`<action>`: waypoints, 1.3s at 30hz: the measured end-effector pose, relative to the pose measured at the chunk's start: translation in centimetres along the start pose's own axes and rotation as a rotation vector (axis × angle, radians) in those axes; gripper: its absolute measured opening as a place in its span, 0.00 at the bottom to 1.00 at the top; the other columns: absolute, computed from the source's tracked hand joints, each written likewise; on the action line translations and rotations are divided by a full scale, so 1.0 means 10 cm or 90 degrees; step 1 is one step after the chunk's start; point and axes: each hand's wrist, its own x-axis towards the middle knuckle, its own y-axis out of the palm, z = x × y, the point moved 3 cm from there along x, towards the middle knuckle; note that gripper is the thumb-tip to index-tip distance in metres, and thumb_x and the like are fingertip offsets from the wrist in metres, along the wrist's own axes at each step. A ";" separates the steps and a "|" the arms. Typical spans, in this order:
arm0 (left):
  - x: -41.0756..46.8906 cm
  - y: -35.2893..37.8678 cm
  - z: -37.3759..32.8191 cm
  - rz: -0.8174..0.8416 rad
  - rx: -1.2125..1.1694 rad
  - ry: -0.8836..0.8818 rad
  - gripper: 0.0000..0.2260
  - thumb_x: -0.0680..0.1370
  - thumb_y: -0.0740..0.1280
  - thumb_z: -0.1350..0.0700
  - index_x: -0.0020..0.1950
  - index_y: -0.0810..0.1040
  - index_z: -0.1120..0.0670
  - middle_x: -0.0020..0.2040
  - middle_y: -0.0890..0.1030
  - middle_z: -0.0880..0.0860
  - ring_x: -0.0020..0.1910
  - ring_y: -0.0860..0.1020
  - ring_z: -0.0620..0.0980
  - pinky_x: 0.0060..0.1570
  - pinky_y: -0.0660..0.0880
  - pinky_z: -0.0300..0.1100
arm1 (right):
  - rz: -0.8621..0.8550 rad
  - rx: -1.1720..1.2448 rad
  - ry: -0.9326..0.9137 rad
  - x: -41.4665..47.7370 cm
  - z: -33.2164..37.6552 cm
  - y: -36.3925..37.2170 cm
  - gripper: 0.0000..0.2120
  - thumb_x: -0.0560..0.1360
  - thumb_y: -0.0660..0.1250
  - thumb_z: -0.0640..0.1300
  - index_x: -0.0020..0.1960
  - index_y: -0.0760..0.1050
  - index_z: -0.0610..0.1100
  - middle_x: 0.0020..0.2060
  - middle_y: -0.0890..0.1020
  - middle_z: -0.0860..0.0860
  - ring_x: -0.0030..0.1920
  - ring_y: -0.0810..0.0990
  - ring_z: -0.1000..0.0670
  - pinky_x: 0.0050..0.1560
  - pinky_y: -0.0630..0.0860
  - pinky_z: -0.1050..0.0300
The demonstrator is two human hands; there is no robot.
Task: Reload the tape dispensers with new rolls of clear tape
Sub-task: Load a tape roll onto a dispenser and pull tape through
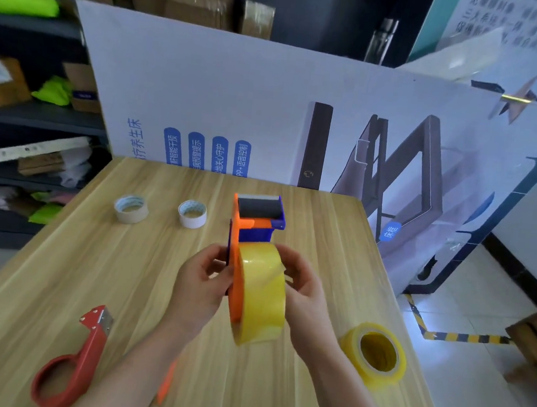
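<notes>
Dead centre, held up off the wooden table (pixel 124 272): the orange-and-blue dispenser (pixel 252 221), a glossy yellow-tinted roll (pixel 261 293) seated against its orange side plate. The dispenser's dark grey roller points away towards 12 o'clock. The left hand (pixel 202 282) grips the dispenser's plate edge, fingers curled round it. The right hand (pixel 305 291) curls its fingers against the roll's far side, thumb on the smooth band.

At 4 o'clock a spare roll (pixel 374 355) lies flat near the table edge, same translucent yellow, card core showing. At 8 o'clock lies a red dispenser (pixel 74 361), looped handle, toothed metal blade at its top. Under the left forearm sits a small orange strip (pixel 165 386), blurred. At 10 and 11 o'clock two small white rolls (pixel 131 209) lie flat, well apart.

A big printed board (pixel 237 103) leans behind the table's far edge. Dark shelves (pixel 24 117) with cardboard boxes stand at 9 o'clock.
</notes>
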 end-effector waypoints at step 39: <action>0.03 -0.01 -0.90 0.085 0.065 0.207 0.18 0.74 0.68 0.56 0.63 0.74 0.48 0.55 0.80 0.48 0.55 0.79 0.51 0.50 0.79 0.48 | 0.115 0.047 -0.113 -0.41 1.01 0.36 0.17 0.72 0.64 0.54 0.50 0.80 0.42 0.38 0.85 0.50 0.39 0.84 0.55 0.38 0.78 0.64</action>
